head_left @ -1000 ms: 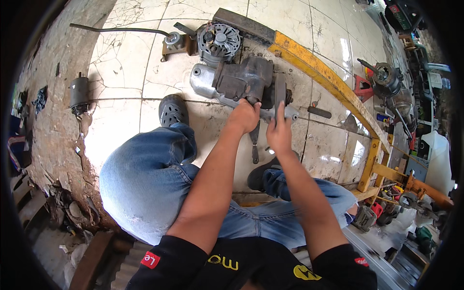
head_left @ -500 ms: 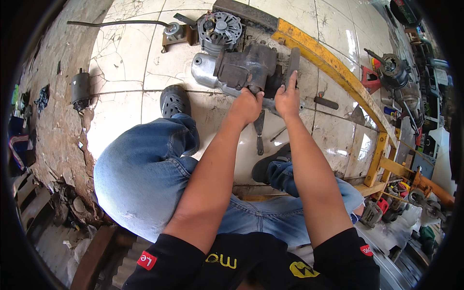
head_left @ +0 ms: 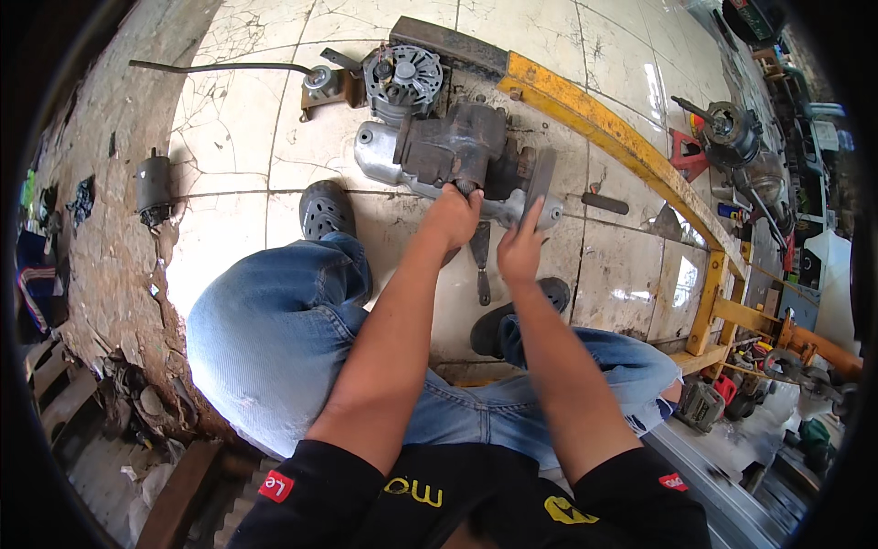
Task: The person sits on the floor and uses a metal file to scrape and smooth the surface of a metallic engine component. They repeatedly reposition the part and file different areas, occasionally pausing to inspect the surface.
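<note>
A dark cast-metal housing (head_left: 468,137) with a lighter metal end (head_left: 377,151) lies on the tiled floor between my feet. My left hand (head_left: 451,218) is closed on the ribbed shaft end (head_left: 465,186) at the near side of the housing. In my right hand (head_left: 521,249) is a flat grey metal bar (head_left: 541,176), tilted up and away, beside the housing's right end. The lower part of the bar is hidden by my fingers. A scraper (head_left: 481,265) lies on the floor between my forearms.
An alternator (head_left: 402,75) and a bracket with a long rod (head_left: 322,82) sit beyond the housing. A yellow metal frame (head_left: 604,114) curves along the right. A dark handle-shaped piece (head_left: 605,203) lies right of the bar. Far left stands a cylindrical motor (head_left: 154,188).
My right hand and the bar have come nearer to me and to the left, and the bar tilts more. My left hand keeps its hold on the shaft end. The whole view has shifted slightly.
</note>
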The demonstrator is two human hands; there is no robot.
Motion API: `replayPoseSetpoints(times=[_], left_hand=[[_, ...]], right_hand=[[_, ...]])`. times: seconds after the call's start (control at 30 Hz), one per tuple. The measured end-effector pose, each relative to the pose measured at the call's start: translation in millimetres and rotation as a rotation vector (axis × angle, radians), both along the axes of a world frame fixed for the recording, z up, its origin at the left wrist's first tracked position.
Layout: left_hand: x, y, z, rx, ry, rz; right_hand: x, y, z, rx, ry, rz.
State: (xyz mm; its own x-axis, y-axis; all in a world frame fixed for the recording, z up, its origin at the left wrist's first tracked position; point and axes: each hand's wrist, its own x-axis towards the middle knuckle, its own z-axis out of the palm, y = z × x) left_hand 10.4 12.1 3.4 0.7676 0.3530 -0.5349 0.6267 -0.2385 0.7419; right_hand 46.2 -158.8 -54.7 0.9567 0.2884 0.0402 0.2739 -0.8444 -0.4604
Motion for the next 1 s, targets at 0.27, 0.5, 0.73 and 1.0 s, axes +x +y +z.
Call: replayPoseSetpoints(times=[0.27,0.5,0.73,1.0], left_hand=[[2.9,0.7,-3.2,-0.061,0.009,0.002],[8.6,3.4,-1.0,-0.006,0.027,-0.002],[10.7,1.4,-4.2,-0.017,-0.037,-0.008],[9.0,4.4,0.9,-0.022,-0.023,0.007]], right_hand=[[76.7,16.0,31.8,-0.091,0.187,-0.033],[-55.1,-45.2,12.8,-0.239,0.392,0.034],[28.8,-6.4,19.9,0.024,-0.031,0.011],[14.6,4.5,4.7,0.099,0.004,0.004]])
